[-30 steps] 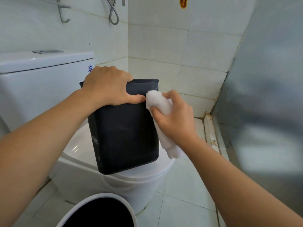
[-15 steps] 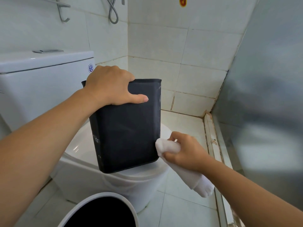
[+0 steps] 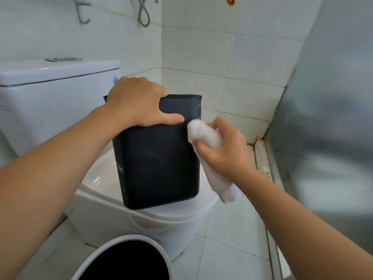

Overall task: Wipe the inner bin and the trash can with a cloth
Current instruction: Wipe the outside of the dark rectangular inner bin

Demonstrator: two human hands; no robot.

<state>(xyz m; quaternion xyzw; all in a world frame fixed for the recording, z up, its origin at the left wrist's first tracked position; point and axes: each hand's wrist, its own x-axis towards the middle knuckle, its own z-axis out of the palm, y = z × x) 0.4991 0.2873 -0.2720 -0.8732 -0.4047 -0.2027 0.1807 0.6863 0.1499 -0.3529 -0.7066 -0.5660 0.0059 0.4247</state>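
The black inner bin (image 3: 157, 164) stands upright on the closed toilet lid (image 3: 105, 178). My left hand (image 3: 137, 102) grips the bin's top rim, thumb lying across its near face. My right hand (image 3: 224, 150) holds a bunched white cloth (image 3: 201, 134) and presses its top end against the bin's upper right edge; the cloth's tail hangs below my wrist. The white trash can (image 3: 129, 257), with a dark round opening, sits on the floor at the bottom of the view.
The white toilet tank (image 3: 50, 98) is at the left. Tiled walls close the corner behind the bin. A frosted glass panel (image 3: 323, 128) runs along the right. Tiled floor (image 3: 232, 249) lies between the toilet and the panel.
My right hand with the cloth swept down the bin's right edge to its lower corner, then came back up to the upper right edge. My left hand stayed on the rim.
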